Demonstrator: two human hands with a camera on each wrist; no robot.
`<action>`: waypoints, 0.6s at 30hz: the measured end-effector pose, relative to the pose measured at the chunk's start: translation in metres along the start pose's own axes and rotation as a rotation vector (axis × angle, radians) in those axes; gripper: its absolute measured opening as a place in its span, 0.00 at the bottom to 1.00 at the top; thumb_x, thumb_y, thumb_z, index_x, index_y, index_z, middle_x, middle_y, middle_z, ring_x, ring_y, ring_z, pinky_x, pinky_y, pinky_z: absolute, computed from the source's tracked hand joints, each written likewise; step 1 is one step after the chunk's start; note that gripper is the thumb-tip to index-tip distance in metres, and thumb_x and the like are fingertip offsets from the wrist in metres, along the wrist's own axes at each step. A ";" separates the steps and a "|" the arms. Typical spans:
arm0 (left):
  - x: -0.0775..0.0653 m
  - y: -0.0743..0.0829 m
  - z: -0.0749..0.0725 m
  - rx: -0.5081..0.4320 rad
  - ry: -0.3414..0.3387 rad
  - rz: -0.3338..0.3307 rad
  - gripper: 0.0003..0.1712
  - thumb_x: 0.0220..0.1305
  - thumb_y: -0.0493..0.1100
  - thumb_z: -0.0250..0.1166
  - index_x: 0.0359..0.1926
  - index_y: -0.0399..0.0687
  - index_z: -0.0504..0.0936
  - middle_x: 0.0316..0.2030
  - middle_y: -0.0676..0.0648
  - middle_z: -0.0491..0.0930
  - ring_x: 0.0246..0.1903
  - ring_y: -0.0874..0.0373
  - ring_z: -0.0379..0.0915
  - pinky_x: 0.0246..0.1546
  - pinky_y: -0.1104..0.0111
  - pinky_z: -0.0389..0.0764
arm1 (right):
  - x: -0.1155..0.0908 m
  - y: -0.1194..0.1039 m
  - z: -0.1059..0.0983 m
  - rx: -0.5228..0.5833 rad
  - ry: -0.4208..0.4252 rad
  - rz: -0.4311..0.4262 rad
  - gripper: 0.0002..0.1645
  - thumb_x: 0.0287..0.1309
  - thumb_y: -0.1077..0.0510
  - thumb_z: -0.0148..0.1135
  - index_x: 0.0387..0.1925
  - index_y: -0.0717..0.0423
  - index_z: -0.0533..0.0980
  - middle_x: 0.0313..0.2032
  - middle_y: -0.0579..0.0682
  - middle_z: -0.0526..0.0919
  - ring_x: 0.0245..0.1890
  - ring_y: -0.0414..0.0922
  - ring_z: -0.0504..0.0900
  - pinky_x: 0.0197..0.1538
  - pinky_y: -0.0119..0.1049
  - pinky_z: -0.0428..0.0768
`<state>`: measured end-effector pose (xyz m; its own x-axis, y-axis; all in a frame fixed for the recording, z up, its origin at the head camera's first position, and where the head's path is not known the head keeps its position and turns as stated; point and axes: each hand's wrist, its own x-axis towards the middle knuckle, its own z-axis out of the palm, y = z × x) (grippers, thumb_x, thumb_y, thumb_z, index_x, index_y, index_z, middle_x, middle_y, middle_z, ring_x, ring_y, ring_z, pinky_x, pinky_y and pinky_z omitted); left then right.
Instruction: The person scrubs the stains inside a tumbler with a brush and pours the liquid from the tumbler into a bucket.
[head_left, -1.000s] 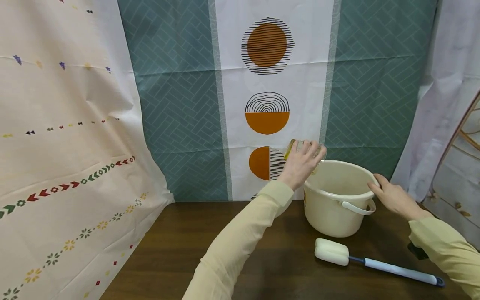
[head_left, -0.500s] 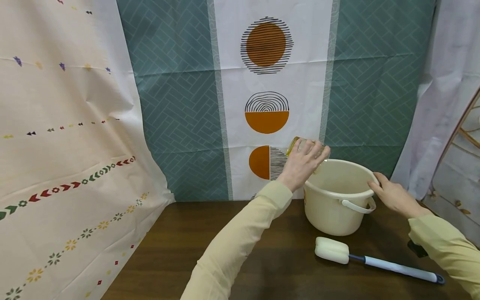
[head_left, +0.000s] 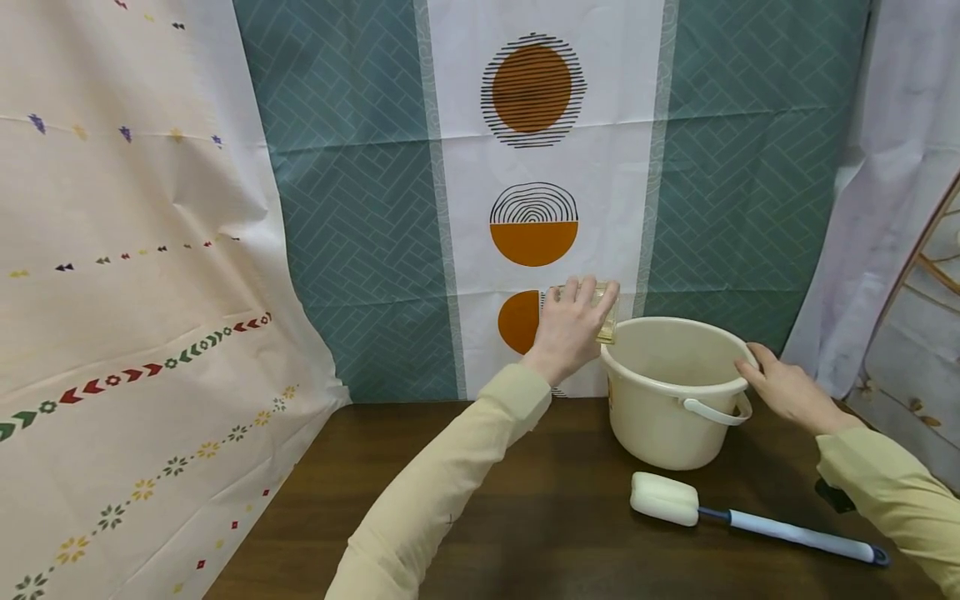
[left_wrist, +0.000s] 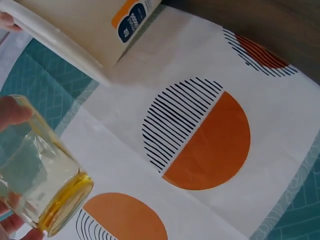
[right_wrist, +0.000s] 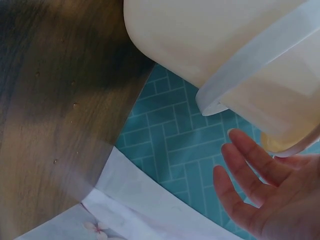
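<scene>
My left hand [head_left: 566, 329] grips a clear amber-tinted drinking glass [left_wrist: 47, 175] just left of the bucket's rim. Its thick yellow base [head_left: 606, 337] points down in the head view, and the fingers cover much of its side. No contents can be made out. A cream plastic bucket [head_left: 660, 429] stands on the table with its white handle [head_left: 716, 417] hanging down. On the bucket's right side my right hand [head_left: 795, 396] holds the rim, the thumb over the inner edge. Several of its fingers [right_wrist: 255, 155] stay off the wall in the right wrist view.
A sponge bottle brush [head_left: 663, 498] with a pale blue handle [head_left: 798, 536] lies in front of the bucket. Small drops [right_wrist: 75, 105] dot the dark wooden table [head_left: 570, 508]. Patterned cloths [head_left: 356, 200] hang behind and at both sides.
The glass, earlier tipped with its mouth over the bucket, has been turned base down and moved left of the rim. My right hand keeps its place on the bucket.
</scene>
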<state>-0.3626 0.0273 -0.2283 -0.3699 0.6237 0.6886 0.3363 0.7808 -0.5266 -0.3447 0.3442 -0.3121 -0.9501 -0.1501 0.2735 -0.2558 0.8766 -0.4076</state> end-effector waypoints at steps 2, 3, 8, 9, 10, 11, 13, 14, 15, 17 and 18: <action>-0.005 -0.005 -0.002 -0.021 -0.007 -0.021 0.43 0.42 0.62 0.65 0.60 0.55 0.65 0.49 0.45 0.67 0.47 0.50 0.63 0.39 0.59 0.68 | 0.000 -0.001 0.000 0.004 -0.001 -0.001 0.42 0.67 0.41 0.31 0.61 0.75 0.44 0.51 0.82 0.58 0.47 0.75 0.62 0.41 0.65 0.63; -0.008 -0.008 -0.003 -0.028 -0.009 -0.033 0.44 0.41 0.63 0.65 0.60 0.54 0.65 0.48 0.45 0.67 0.46 0.50 0.63 0.37 0.60 0.68 | 0.001 -0.001 0.000 0.005 -0.002 0.000 0.42 0.67 0.40 0.31 0.62 0.75 0.44 0.51 0.82 0.57 0.47 0.75 0.62 0.41 0.65 0.63; -0.023 -0.018 -0.007 -0.082 0.000 -0.088 0.46 0.35 0.59 0.67 0.59 0.51 0.66 0.45 0.44 0.68 0.41 0.49 0.64 0.28 0.63 0.68 | 0.001 -0.003 -0.001 0.006 -0.006 0.001 0.42 0.67 0.40 0.30 0.62 0.75 0.44 0.52 0.82 0.57 0.47 0.75 0.62 0.41 0.64 0.63; -0.025 -0.019 -0.008 -0.099 0.004 -0.096 0.46 0.35 0.58 0.67 0.59 0.50 0.66 0.45 0.43 0.68 0.40 0.49 0.64 0.27 0.64 0.67 | 0.000 -0.003 -0.002 0.006 -0.005 0.001 0.42 0.67 0.40 0.30 0.62 0.75 0.44 0.52 0.82 0.57 0.47 0.75 0.62 0.41 0.64 0.63; -0.028 -0.020 -0.009 -0.115 0.007 -0.100 0.46 0.35 0.59 0.67 0.59 0.49 0.66 0.44 0.43 0.68 0.40 0.49 0.64 0.26 0.64 0.67 | 0.000 -0.003 -0.002 0.005 -0.004 0.001 0.42 0.67 0.40 0.30 0.62 0.75 0.44 0.51 0.82 0.57 0.47 0.75 0.62 0.41 0.64 0.63; -0.031 -0.020 -0.010 -0.130 0.008 -0.103 0.47 0.35 0.60 0.68 0.59 0.49 0.66 0.44 0.43 0.68 0.39 0.49 0.64 0.26 0.64 0.67 | 0.000 -0.003 -0.001 0.005 -0.003 0.000 0.42 0.67 0.40 0.30 0.62 0.75 0.45 0.51 0.82 0.57 0.47 0.75 0.62 0.41 0.64 0.63; -0.036 -0.020 -0.011 -0.161 0.012 -0.110 0.48 0.34 0.61 0.68 0.58 0.47 0.66 0.44 0.42 0.68 0.38 0.49 0.64 0.24 0.65 0.67 | 0.000 -0.003 -0.001 0.006 -0.002 0.000 0.42 0.67 0.40 0.30 0.61 0.75 0.45 0.51 0.82 0.58 0.47 0.75 0.62 0.41 0.64 0.63; -0.039 -0.020 -0.012 -0.174 0.014 -0.113 0.48 0.34 0.62 0.68 0.58 0.46 0.65 0.44 0.42 0.68 0.37 0.49 0.64 0.23 0.66 0.66 | -0.001 -0.003 -0.001 0.005 -0.002 0.000 0.42 0.67 0.40 0.31 0.61 0.75 0.45 0.51 0.82 0.58 0.47 0.75 0.62 0.41 0.64 0.63; -0.042 -0.019 -0.013 -0.189 0.015 -0.117 0.48 0.34 0.62 0.68 0.57 0.45 0.65 0.43 0.41 0.67 0.35 0.50 0.63 0.21 0.66 0.66 | -0.001 -0.003 -0.001 0.004 0.001 -0.001 0.42 0.67 0.40 0.31 0.61 0.75 0.45 0.51 0.82 0.58 0.47 0.75 0.63 0.41 0.64 0.63; -0.047 -0.017 -0.015 -0.215 0.017 -0.128 0.48 0.33 0.62 0.68 0.56 0.44 0.65 0.41 0.41 0.67 0.33 0.50 0.62 0.20 0.68 0.66 | -0.001 -0.003 -0.001 0.002 0.001 -0.001 0.41 0.67 0.41 0.31 0.61 0.76 0.45 0.51 0.82 0.58 0.46 0.75 0.63 0.41 0.64 0.64; -0.050 -0.016 -0.016 -0.230 0.017 -0.135 0.47 0.33 0.62 0.68 0.54 0.43 0.65 0.40 0.42 0.66 0.31 0.51 0.61 0.19 0.68 0.65 | -0.001 -0.003 -0.001 0.002 0.002 -0.001 0.41 0.67 0.41 0.31 0.61 0.76 0.45 0.51 0.82 0.58 0.46 0.75 0.63 0.41 0.64 0.64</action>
<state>-0.3361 -0.0170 -0.2459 -0.4103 0.5126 0.7543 0.4736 0.8266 -0.3041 -0.3425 0.3423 -0.3107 -0.9495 -0.1506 0.2754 -0.2575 0.8755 -0.4089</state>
